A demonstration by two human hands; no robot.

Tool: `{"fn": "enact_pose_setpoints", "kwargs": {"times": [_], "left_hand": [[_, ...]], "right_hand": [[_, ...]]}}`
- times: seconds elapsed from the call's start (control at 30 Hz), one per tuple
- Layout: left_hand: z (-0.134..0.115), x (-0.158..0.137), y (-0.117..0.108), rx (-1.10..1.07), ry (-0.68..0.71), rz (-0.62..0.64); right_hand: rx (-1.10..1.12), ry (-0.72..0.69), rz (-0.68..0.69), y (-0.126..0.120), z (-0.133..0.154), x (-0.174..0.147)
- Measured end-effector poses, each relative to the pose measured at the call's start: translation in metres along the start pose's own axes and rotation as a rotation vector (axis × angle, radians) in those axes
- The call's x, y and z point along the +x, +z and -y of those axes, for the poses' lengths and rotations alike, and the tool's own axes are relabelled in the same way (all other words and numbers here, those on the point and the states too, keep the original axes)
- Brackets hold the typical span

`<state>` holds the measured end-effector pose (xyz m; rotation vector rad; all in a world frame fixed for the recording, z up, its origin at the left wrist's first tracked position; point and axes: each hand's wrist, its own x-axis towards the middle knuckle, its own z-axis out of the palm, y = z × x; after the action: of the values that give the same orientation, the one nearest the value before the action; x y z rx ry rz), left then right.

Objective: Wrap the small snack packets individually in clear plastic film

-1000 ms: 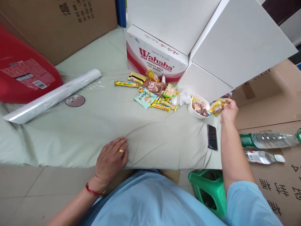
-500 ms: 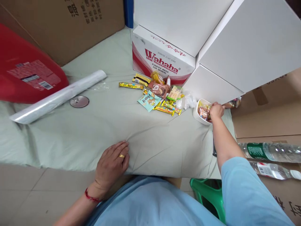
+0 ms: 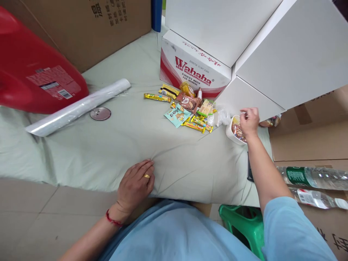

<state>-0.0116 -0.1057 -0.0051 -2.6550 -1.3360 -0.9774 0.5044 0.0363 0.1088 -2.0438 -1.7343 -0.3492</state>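
Head view, looking down at a counter (image 3: 176, 152) covered in pale green cloth. The person's right hand (image 3: 249, 121) is over the right side of a small white tub (image 3: 231, 136), partly hiding it; its fingers are curled, and I cannot tell whether they pinch anything. Wrapped snacks (image 3: 238, 132) lie inside the tub. The left hand (image 3: 136, 185) rests palm down near the counter's front edge, fingers stretched out and close together, holding nothing.

Left of the tub, just beside it, is a clear plastic bag (image 3: 219, 117), then a loose pile with a brown snack packet (image 3: 189, 103), a teal snack packet (image 3: 177, 116) and yellow snack sticks. Behind the pile stands a Wahaha water carton (image 3: 194, 69). Farther left are a roll of clear film (image 3: 81, 107) and a red jug (image 3: 54, 85). At far right lie 2 plastic bottles (image 3: 317, 177).
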Motion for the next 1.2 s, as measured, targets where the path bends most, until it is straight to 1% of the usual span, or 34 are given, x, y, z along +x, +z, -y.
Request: {"fn": "enact_pose_setpoints", "kwargs": {"times": [0.07, 0.1, 0.13, 0.17, 0.2, 0.23, 0.3, 0.33, 0.4, 0.43, 0.47, 0.5, 0.53, 0.6, 0.67, 0.73, 0.77, 0.8, 0.87, 0.93, 1.07, 1.13, 1.2], "left_hand": [[0.0, -0.001, 0.001, -0.001, -0.004, 0.007], [0.0, -0.001, 0.002, -0.006, -0.009, 0.009], [0.0, -0.001, 0.002, -0.016, -0.014, 0.01], [0.0, -0.002, 0.003, -0.031, -0.024, 0.011], [0.001, -0.002, 0.003, -0.055, -0.038, 0.016], [0.001, -0.003, 0.002, -0.092, -0.057, 0.018], [0.0, -0.003, -0.001, -0.205, -0.117, 0.003], [-0.001, -0.002, -0.004, -0.28, -0.159, -0.012], [-0.007, 0.004, -0.01, -0.459, -0.258, -0.032], [-0.011, 0.009, -0.012, -0.559, -0.315, -0.014], [-0.016, 0.018, -0.013, -0.665, -0.373, 0.029], [-0.021, 0.028, -0.012, -0.779, -0.43, 0.094], [-0.027, 0.04, -0.008, -0.894, -0.493, 0.186], [-0.041, 0.068, 0.005, -1.139, -0.611, 0.369], [-0.054, 0.095, 0.027, -1.337, -0.67, 0.483], [-0.065, 0.115, 0.051, -1.468, -0.683, 0.531], [-0.07, 0.121, 0.062, -1.535, -0.699, 0.551], [-0.074, 0.124, 0.072, -1.582, -0.706, 0.544], [-0.078, 0.122, 0.087, -1.612, -0.679, 0.528], [-0.078, 0.115, 0.093, -1.572, -0.63, 0.504], [-0.074, 0.104, 0.092, -1.457, -0.567, 0.436], [-0.072, 0.105, 0.091, -1.419, -0.555, 0.408], [-0.07, 0.107, 0.09, -1.404, -0.546, 0.401]], "right_hand": [[0.014, -0.204, 0.194, 0.008, 0.03, -0.007], [-0.006, -0.284, 0.276, 0.013, 0.042, -0.01], [-0.039, -0.339, 0.344, 0.018, 0.053, -0.014], [-0.076, -0.361, 0.39, 0.022, 0.06, -0.017], [-0.104, -0.348, 0.41, 0.026, 0.066, -0.02], [-0.113, -0.306, 0.4, 0.029, 0.07, -0.023], [-0.044, -0.175, 0.298, 0.032, 0.075, -0.033], [0.038, -0.095, 0.225, 0.032, 0.078, -0.041], [0.288, 0.09, 0.108, 0.03, 0.089, -0.065], [0.437, 0.19, 0.086, 0.029, 0.097, -0.081], [0.59, 0.289, 0.096, 0.027, 0.107, -0.099], [0.725, 0.376, 0.129, 0.024, 0.119, -0.118], [0.817, 0.441, 0.153, 0.022, 0.132, -0.138], [0.881, 0.497, 0.163, 0.018, 0.157, -0.176], [0.852, 0.503, 0.108, 0.015, 0.178, -0.207], [0.809, 0.446, 0.071, 0.014, 0.192, -0.228], [0.803, 0.407, 0.072, 0.014, 0.195, -0.234], [0.813, 0.38, 0.083, 0.015, 0.198, -0.238], [0.882, 0.392, 0.118, 0.016, 0.198, -0.241], [1.0, 0.482, 0.146, 0.017, 0.196, -0.241], [1.258, 0.65, 0.196, 0.019, 0.194, -0.238], [1.354, 0.723, 0.182, 0.017, 0.195, -0.235], [1.429, 0.798, 0.137, 0.014, 0.193, -0.232]]}}
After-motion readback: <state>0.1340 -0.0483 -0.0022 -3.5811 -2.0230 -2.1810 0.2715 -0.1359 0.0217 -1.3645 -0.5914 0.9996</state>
